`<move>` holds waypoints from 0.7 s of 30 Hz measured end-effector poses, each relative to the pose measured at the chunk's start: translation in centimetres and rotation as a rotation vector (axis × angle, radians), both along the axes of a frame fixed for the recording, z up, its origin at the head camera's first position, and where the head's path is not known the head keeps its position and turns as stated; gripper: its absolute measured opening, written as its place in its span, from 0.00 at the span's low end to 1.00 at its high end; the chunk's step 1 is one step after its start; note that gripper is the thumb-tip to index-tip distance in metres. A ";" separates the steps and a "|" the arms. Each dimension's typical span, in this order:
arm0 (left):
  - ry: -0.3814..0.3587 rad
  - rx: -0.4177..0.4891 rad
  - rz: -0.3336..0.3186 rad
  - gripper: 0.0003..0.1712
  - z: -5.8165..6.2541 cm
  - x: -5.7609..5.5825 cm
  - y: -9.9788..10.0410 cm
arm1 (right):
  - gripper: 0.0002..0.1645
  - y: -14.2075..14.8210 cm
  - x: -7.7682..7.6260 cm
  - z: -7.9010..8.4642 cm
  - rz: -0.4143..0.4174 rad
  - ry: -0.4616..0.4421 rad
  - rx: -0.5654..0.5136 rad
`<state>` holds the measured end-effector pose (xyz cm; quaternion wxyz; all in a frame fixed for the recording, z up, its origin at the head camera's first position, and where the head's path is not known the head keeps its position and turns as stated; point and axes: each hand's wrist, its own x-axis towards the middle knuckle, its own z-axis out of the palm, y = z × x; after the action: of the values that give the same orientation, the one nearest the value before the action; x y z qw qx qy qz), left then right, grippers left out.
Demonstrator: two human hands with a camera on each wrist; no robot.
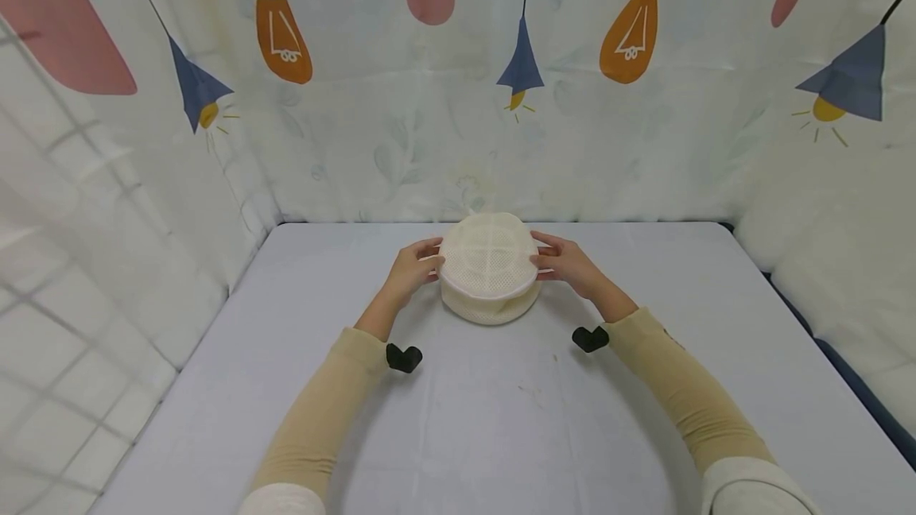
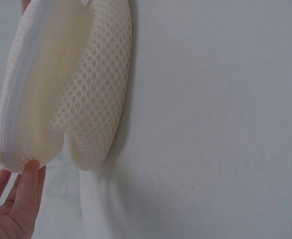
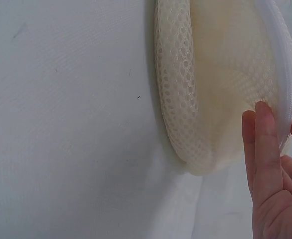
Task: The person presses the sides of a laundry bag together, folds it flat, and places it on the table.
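Observation:
A round cream mesh laundry bag (image 1: 489, 257) with a white band round its upper edge rests toward the back of the table. In the head view its upper disc tilts above a sagging lower part. My left hand (image 1: 413, 267) pinches the left side of the upper edge; the left wrist view has those fingers (image 2: 27, 191) at the white band, below a fold in the mesh (image 2: 98, 84). On the opposite side, my right hand (image 1: 570, 267) pinches the edge. The right wrist view shows its straight fingers (image 3: 266, 149) along the mesh, with the thumb across the band.
The bag stands on a pale cloth-covered table (image 1: 487, 420), close to its back edge. A white curtain (image 1: 343, 149) printed with lamps and bulbs hangs behind and along the sides. Dark heart-shaped pieces (image 1: 404, 358) sit by both sleeve cuffs.

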<state>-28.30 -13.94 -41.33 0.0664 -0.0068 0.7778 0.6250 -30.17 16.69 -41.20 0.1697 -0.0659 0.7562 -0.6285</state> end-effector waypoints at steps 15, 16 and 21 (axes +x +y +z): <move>-0.022 -0.005 0.010 0.28 -0.3 0.0 0.1 | 0.40 -0.2 -0.2 -0.5 0.002 -0.004 0.011; -0.023 -0.008 0.010 0.28 -0.3 0.0 0.1 | 0.40 -0.2 -0.2 -0.5 0.002 -0.005 0.009; -0.025 -0.019 0.011 0.28 -0.3 -0.1 0.1 | 0.40 -0.2 -0.3 -0.6 0.000 -0.007 0.014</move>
<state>-28.38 -13.85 -41.64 0.0727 -0.0198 0.7826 0.6179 -30.50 16.48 -41.76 0.1728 -0.0628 0.7599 -0.6235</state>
